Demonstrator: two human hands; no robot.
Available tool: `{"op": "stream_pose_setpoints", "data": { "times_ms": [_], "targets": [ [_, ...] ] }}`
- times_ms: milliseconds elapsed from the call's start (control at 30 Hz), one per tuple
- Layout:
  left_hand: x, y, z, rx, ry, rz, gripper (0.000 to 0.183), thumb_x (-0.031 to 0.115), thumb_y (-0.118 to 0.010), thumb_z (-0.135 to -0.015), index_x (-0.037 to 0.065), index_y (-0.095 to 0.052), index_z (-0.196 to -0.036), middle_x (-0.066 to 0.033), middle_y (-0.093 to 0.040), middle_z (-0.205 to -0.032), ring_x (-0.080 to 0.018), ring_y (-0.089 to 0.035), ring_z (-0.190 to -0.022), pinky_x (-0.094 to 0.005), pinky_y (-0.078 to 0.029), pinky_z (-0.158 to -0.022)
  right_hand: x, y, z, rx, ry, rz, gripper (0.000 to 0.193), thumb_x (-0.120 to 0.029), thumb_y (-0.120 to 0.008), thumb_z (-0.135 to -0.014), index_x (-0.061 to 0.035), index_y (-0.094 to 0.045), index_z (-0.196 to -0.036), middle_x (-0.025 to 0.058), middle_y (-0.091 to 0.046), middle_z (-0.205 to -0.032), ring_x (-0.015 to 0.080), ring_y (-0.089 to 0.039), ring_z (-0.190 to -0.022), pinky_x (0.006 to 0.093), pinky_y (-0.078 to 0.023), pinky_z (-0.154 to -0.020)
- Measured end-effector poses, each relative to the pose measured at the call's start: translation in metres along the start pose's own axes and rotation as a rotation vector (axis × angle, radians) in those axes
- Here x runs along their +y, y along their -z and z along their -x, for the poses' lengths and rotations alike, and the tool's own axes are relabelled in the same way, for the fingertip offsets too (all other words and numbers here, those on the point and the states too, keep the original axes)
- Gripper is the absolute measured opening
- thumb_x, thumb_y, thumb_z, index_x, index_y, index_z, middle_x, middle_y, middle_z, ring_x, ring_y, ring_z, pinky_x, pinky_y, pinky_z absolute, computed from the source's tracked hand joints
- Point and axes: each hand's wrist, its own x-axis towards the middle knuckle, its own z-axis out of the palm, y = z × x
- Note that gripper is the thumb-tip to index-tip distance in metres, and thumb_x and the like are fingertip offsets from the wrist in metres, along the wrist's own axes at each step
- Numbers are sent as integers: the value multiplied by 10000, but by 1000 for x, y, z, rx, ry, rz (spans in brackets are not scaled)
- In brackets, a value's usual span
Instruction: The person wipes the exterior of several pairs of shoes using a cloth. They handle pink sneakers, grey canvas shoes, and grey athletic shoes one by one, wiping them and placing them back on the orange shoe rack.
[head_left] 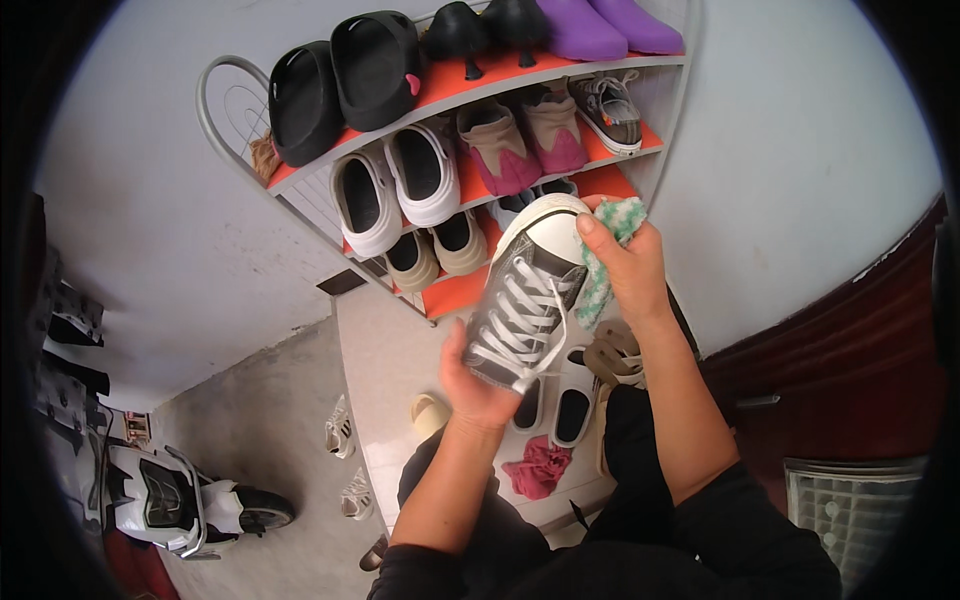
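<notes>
A dark grey canvas sneaker (515, 305) with white laces and a white rubber toe is held up in front of me, toe pointing away. My left hand (478, 385) is wrapped round its heel end from below. In my right hand (630, 265) is a green and white cloth (597, 285), pinched between thumb and fingers and pressed against the side of the toe. Part of the cloth hangs down along the shoe's right side. The sneaker's sole is mostly turned away from view. A similar dark sneaker (607, 110) sits on the rack's middle shelf at the right.
A shoe rack (455, 95) with orange shelves holds clogs, heels and several other shoes ahead. Below my hands lie grey-white slip-ons (572, 400), brown sandals (612, 355) and a crumpled red cloth (540, 467). Striped sneakers (340, 430) and a white scooter (185, 500) stand at left.
</notes>
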Motion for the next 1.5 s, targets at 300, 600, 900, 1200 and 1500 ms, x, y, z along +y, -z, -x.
{"op": "stream_pose_setpoints", "data": {
  "times_ms": [300,600,900,1200,1500],
  "targets": [
    [10,-3,-8,58,-42,-5,590,435,-412,-893,19,-437,-1311,-148,-489,-1318,-320,-470,-1204,-450,-332,-1043,-1,11,0,84,5,12,238,-133,-640,-843,-14,-545,-1026,19,-585,-946,83,-541,-829,247,-457,-747],
    [7,-3,-2,63,-39,-41,509,261,-438,-855,-42,-456,-1264,-170,-531,-1261,-309,-520,-1145,-425,-362,-1019,0,-14,14,-154,451,803,337,48,-643,-625,-75,-563,-929,71,-533,-902,308,-584,-775,371,-468,-633],
    [29,1,-8,179,-118,70,448,277,-436,-856,-9,-537,-1186,-150,-583,-1193,-325,-548,-1094,-476,-384,-991,6,16,4,-22,218,622,252,7,-677,-716,-33,-557,-934,54,-558,-844,180,-586,-736,301,-468,-650],
    [22,4,-6,160,-26,146,461,287,-429,-849,-19,-542,-1175,-161,-588,-1178,-329,-561,-1070,-484,-405,-966,7,-10,12,-76,368,653,281,-32,-710,-705,-2,-546,-931,108,-577,-863,270,-577,-775,318,-464,-694],
    [18,-4,-5,171,-28,88,427,278,-444,-852,-19,-568,-1133,-153,-618,-1125,-319,-591,-1015,-463,-444,-926,-2,-5,12,35,259,341,233,-41,-703,-749,-20,-545,-918,63,-576,-798,150,-574,-680,267,-468,-622]
  ]
}}
